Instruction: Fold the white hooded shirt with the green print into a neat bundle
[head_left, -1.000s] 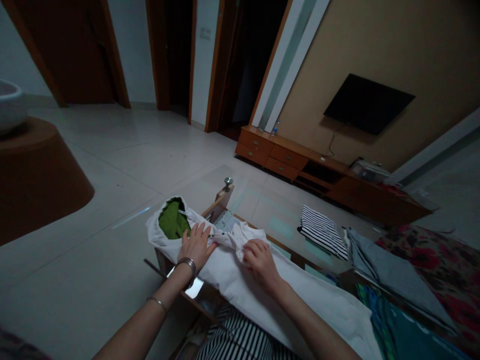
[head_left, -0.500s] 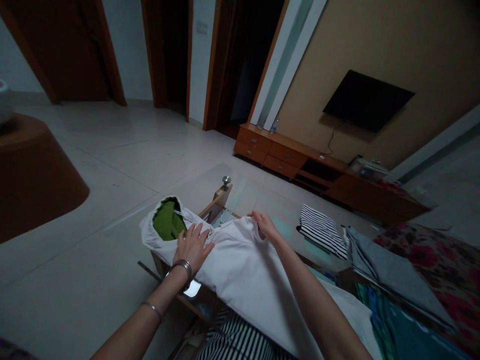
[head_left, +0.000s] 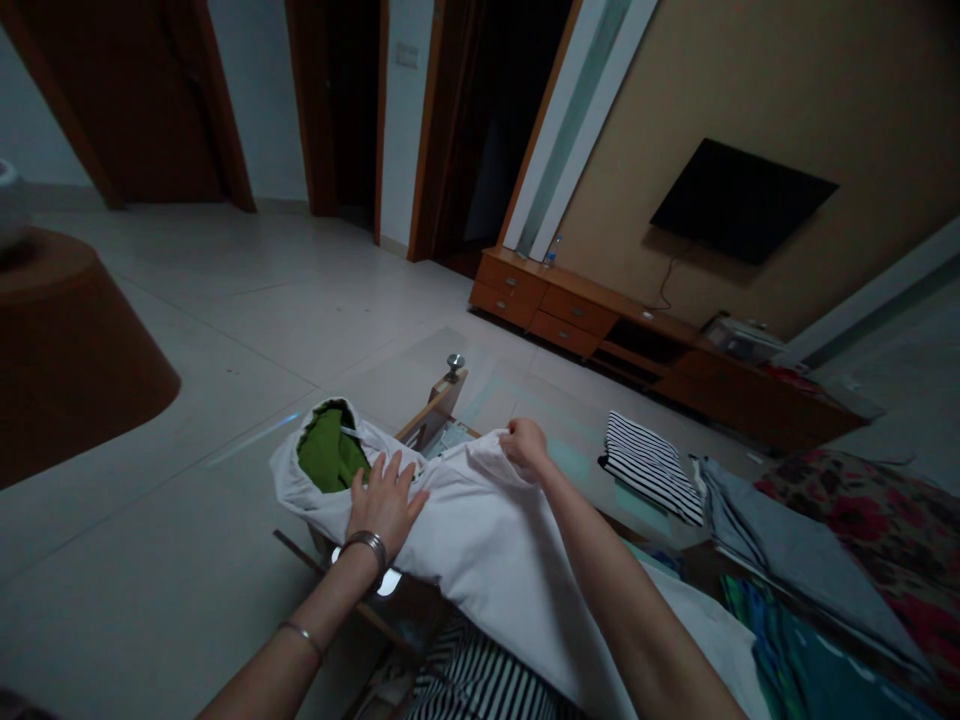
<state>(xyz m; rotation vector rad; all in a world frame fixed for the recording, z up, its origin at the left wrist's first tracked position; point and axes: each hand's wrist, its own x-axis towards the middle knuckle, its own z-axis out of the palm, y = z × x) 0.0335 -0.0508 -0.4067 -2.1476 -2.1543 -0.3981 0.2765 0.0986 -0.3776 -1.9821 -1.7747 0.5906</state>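
Observation:
A white hooded garment [head_left: 480, 545] with a green hood lining [head_left: 327, 456] lies across a glass-topped table [head_left: 495, 385]. My left hand [head_left: 384, 500] presses flat on it just below the hood, fingers spread. At the garment's far edge my right hand [head_left: 525, 445] is closed around a fold of the white cloth, lifting it slightly off the table. Both forearms reach in from the bottom of the view.
Farther right on the table lie a folded striped shirt [head_left: 649, 465] and a folded grey garment [head_left: 780, 555]. A floral cloth [head_left: 885, 530] and a teal cloth [head_left: 810, 665] are at the right. A low wooden TV cabinet [head_left: 645, 345] stands beyond, a brown round furniture piece [head_left: 71, 350] at the left.
My right hand moved from the garment's middle to its far edge, spreading the white cloth out, and now grips that edge. My left hand stayed pressed below the hood.

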